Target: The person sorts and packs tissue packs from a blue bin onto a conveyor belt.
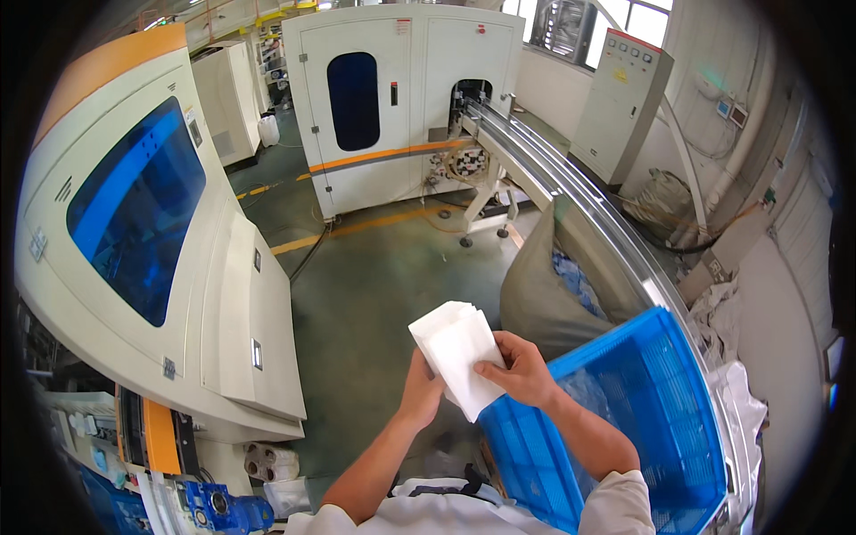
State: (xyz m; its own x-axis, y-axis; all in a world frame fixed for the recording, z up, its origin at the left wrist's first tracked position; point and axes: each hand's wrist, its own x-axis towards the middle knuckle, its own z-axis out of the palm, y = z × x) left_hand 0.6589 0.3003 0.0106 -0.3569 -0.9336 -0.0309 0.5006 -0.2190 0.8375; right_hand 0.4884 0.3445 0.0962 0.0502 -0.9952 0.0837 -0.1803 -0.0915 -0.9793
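Note:
Between my two hands, in front of my chest, is a stack of folded white sheets (459, 357), paper or thin cloth; I cannot tell which. My left hand (423, 385) is closed around its left side from below, with the fingers mostly hidden behind it. On the right edge, my right hand (519, 370) grips the stack with the thumb pressed on its face. The stack is tilted, its lower corner pointing down toward me. Beside my right forearm stands a large blue plastic crate (704, 428) with clear plastic film (588, 397) inside.
A white machine with a dark window (143, 214) rises at the left. Farther off stands a white cabinet machine (406, 89), from which a metal conveyor rail (580, 201) curves toward the right. A large grey-green sack (535, 281) sits beside the rail. A grey control cabinet (615, 107) stands behind.

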